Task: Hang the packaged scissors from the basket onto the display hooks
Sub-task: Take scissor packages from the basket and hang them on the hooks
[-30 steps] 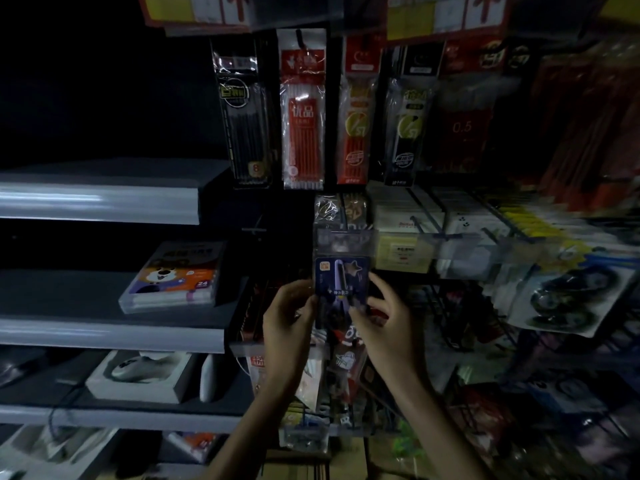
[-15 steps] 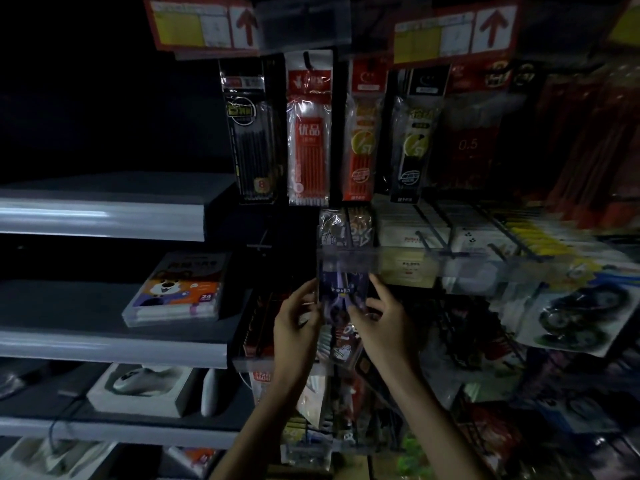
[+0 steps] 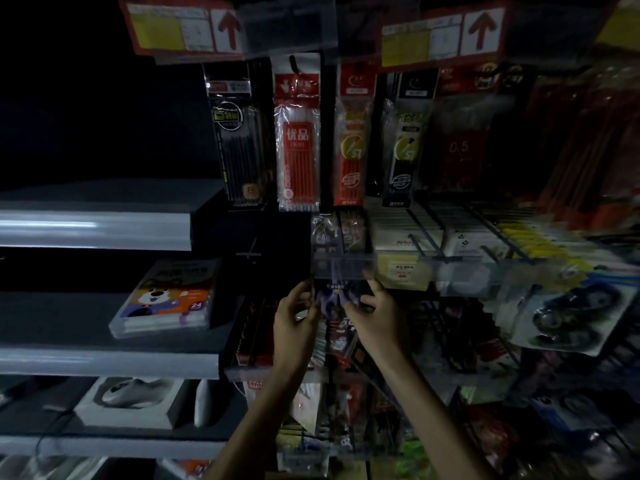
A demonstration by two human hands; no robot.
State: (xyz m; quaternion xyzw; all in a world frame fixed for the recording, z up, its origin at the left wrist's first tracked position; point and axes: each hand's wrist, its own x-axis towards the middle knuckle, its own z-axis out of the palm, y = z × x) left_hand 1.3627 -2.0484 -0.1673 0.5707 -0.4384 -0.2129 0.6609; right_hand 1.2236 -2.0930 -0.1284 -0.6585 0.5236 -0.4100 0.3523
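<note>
Pinching scissors pack [image 3: 336,299] by both side edges, left hand [image 3: 296,317] and right hand [image 3: 379,315], we hold it just under clear label holder [image 3: 343,268]. Dim, holder hides the hook: we could miss the hole, pack drops.

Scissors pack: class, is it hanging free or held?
Held. Left hand and right hand pinch the scissors pack at its sides. Whether a hook carries it: cannot tell.

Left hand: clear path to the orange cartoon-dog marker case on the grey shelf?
Likely yes on path: nothing stands between the left hand and the orange cartoon-dog marker case. But its grip is taken by the purple packaged scissors.
</note>
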